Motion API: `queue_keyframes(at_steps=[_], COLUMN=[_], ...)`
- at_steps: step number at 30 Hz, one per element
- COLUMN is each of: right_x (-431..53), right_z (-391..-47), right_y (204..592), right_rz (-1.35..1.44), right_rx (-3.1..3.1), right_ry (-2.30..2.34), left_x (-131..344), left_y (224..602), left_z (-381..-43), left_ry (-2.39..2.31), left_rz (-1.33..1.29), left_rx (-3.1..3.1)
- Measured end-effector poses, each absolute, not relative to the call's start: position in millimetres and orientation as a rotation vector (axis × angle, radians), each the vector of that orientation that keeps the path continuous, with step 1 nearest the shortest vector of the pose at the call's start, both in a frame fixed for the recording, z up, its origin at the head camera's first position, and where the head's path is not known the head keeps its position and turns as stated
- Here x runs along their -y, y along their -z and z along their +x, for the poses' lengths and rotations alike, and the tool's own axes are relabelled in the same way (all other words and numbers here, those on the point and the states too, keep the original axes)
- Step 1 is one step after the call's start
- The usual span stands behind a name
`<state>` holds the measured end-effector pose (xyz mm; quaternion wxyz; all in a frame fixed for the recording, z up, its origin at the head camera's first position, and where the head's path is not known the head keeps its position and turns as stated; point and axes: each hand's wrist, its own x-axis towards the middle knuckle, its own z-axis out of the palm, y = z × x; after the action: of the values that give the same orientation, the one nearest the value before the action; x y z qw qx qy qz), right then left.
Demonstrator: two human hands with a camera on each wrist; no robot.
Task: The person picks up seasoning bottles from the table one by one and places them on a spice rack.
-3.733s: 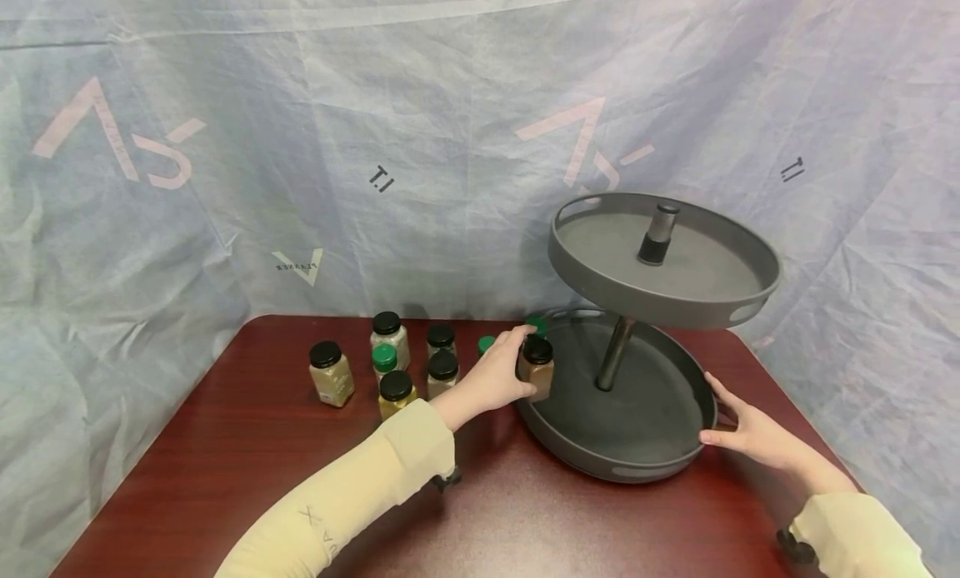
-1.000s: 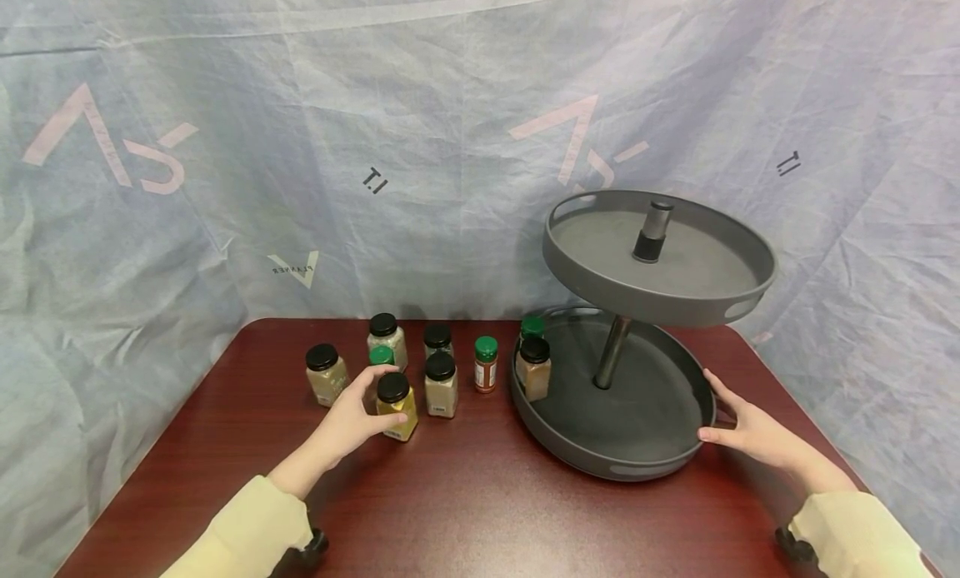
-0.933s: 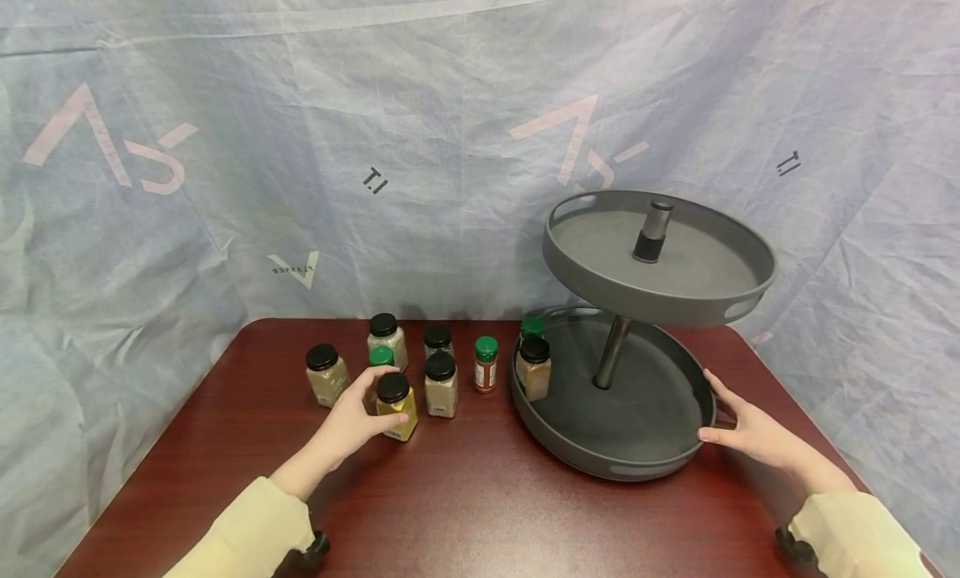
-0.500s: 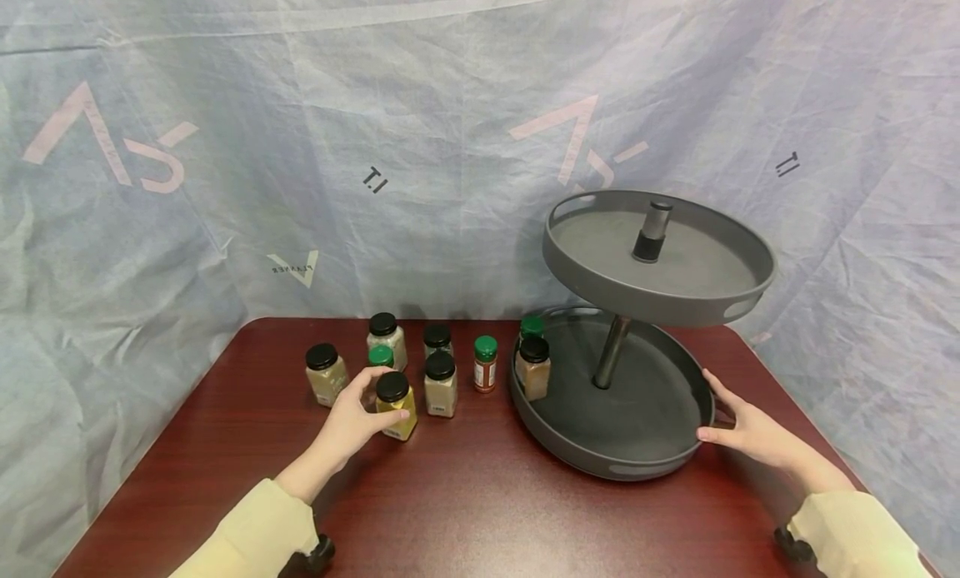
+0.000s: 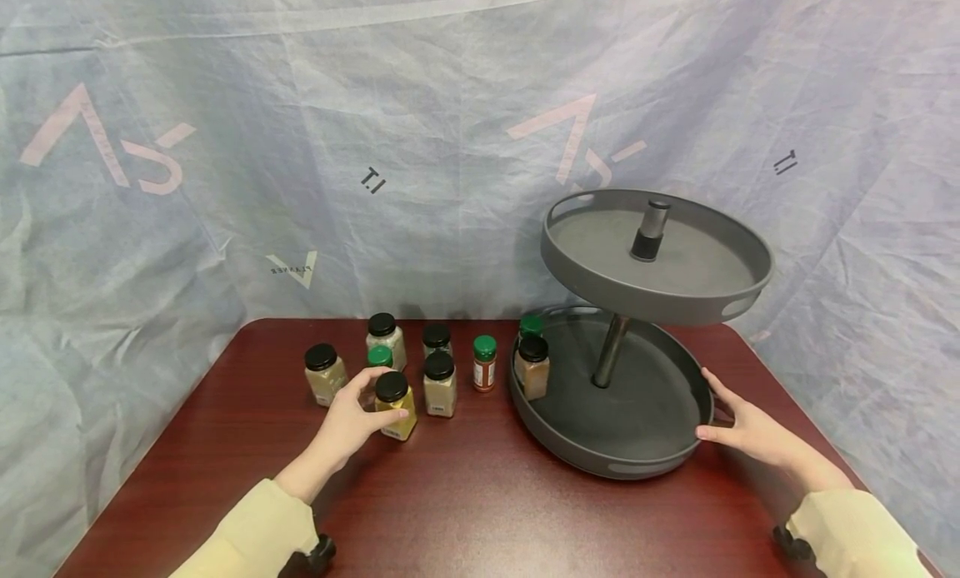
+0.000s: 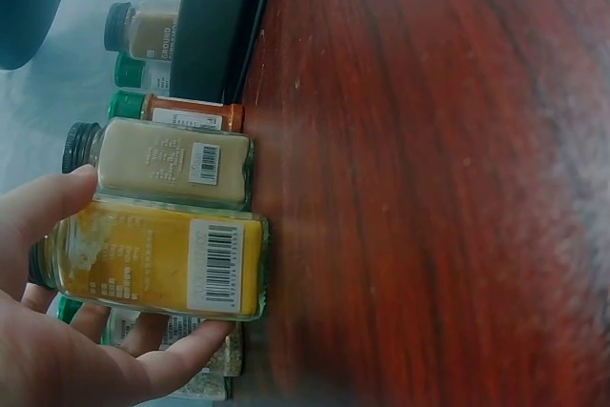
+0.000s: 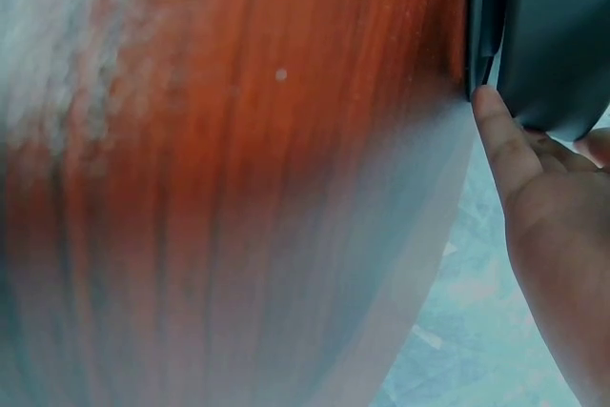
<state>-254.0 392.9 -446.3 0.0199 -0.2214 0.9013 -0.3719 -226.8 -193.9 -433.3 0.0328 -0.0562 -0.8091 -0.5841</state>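
My left hand (image 5: 347, 421) grips a square glass spice jar (image 5: 397, 413) with yellow powder and a black lid. In the left wrist view the thumb lies on one side of the yellow jar (image 6: 162, 259) and curled fingers on the other. Its base appears to rest on the table. A jar of pale powder (image 5: 440, 388) stands just right of it. My right hand (image 5: 757, 432) holds the right rim of a dark grey two-tier tray (image 5: 622, 470), thumb and index finger spread along it. In the right wrist view some of the right fingers are partly hidden by the tray wall (image 7: 553, 45).
A black-lidded brown jar (image 5: 532, 374) and a green-lidded bottle (image 5: 531, 326) sit at the lower tier's left side. Several jars stand on the red-brown table (image 5: 487, 511), including a red-brown bottle (image 5: 484, 368) and a tan jar (image 5: 325, 378). A pale cloth (image 5: 450, 145) hangs behind.
Since the earliest frame, my left hand has let go of the brown jar on the lower tier and moved left to the yellow jar. My right hand has stayed at the rim.
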Motion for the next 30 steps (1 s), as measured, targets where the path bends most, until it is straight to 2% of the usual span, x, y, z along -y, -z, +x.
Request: queue_keyframes(at_steps=[14, 30], right_x=[-394, -393], right_z=[-254, -254], right_y=[448, 445], right_rz=[-0.678, -0.665], right_rx=[-2.806, -2.808], right_ry=[1.140, 1.134], left_x=[190, 175], left_y=[426, 402], left_z=[-226, -228], left_ry=[1.726, 1.687], left_rz=[-0.222, -0.255], left_rx=[2.570, 2.619])
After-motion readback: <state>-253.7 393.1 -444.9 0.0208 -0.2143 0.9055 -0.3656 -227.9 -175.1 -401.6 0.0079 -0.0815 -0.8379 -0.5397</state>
